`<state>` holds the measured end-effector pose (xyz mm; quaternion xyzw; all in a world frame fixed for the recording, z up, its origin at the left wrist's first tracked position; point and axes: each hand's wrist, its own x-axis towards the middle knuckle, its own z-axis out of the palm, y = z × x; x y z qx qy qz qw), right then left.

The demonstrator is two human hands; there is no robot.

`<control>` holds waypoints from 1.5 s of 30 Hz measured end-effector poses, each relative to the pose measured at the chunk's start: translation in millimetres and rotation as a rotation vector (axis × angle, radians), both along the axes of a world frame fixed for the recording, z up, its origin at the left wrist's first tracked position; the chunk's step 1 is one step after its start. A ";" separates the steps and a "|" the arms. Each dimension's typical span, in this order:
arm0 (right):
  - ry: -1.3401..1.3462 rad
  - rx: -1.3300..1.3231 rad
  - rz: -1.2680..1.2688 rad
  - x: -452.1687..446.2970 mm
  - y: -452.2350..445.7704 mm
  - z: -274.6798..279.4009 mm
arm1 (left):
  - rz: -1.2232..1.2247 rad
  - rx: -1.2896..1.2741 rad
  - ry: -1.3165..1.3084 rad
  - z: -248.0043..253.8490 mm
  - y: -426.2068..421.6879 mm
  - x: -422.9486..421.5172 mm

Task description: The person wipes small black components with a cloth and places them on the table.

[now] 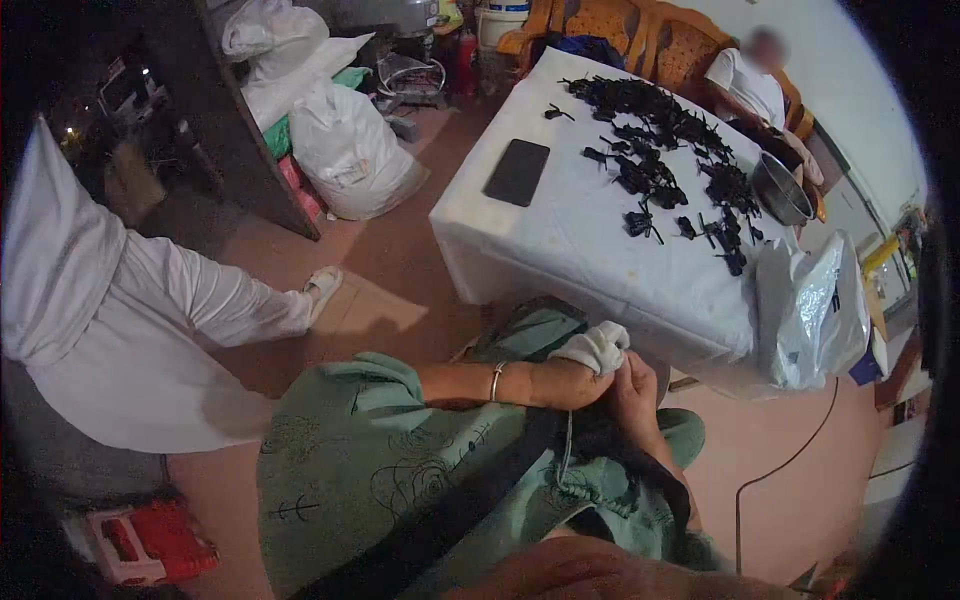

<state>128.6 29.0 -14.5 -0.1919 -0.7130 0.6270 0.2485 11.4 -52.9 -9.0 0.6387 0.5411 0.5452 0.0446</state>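
Observation:
My left hand (578,376), with a bracelet at the wrist, is held over my lap. White fabric that looks like a glove (597,348) covers its finger end, so the fingers themselves are hidden. Close against it, my right hand (635,388) has its fingers pinched together at the edge of the white glove. Both hands are just in front of the white-covered table (590,265). On the tabletop lie many small black parts with thin stems (645,180) in loose piles. A dark, flat phone-like slab (517,172) rests near the left edge.
A metal bowl (784,190) and a silvery plastic bag (812,310) stand along the table's right side. Beyond it, a person (752,90) sits on a wooden bench. Another person in white (200,290) is at left. White sacks (350,150) and a red-white case (150,540) are on the floor.

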 end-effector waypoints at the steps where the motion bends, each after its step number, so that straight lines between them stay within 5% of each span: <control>1: -0.041 -0.057 0.020 3.5 0.7 5.2 | 0.004 0.000 0.004 0.0 -0.8 -0.9; 4: -0.104 0.029 0.051 7.2 4.8 15.4 | -0.121 -0.081 -0.262 -5.4 1.9 0.5; 6: -0.135 0.153 0.051 10.2 2.1 14.4 | -0.078 -0.081 -0.038 -9.3 0.5 1.3; 11: -0.087 0.150 -0.025 6.2 -1.6 9.1 | -0.103 -0.130 0.013 8.7 -5.1 2.1; 16: 0.158 -0.144 -0.071 4.8 3.7 -15.8 | -0.076 -0.089 0.418 -23.2 18.4 -6.8; 19: -0.126 0.265 -0.098 13.7 28.9 -19.9 | -0.102 -0.513 -0.003 4.5 30.5 -7.5; 22: -0.172 0.281 -0.157 27.4 41.2 -34.0 | -0.089 -0.678 0.006 -47.0 61.5 -19.3; 24: -0.227 0.307 -0.152 37.8 43.3 -36.2 | -0.124 -0.388 0.178 -51.8 48.5 -26.3; 28: -0.307 0.259 -0.123 52.1 46.3 -48.0 | -0.242 -0.448 0.292 -38.4 46.7 -35.9; 30: -0.312 0.243 -0.137 56.1 46.4 -51.7 | -0.364 -0.474 0.145 1.3 33.2 -42.0; 34: -0.201 0.288 -0.207 56.7 35.8 -42.2 | -0.489 -0.072 -0.087 125.2 -25.7 -37.8; 35: -0.239 0.299 -0.179 49.5 33.5 -32.9 | -0.779 0.286 0.287 154.8 -17.8 -51.1; 45: -0.241 0.395 -0.287 82.7 21.8 17.1 | -0.904 0.285 0.297 137.0 -0.3 -9.5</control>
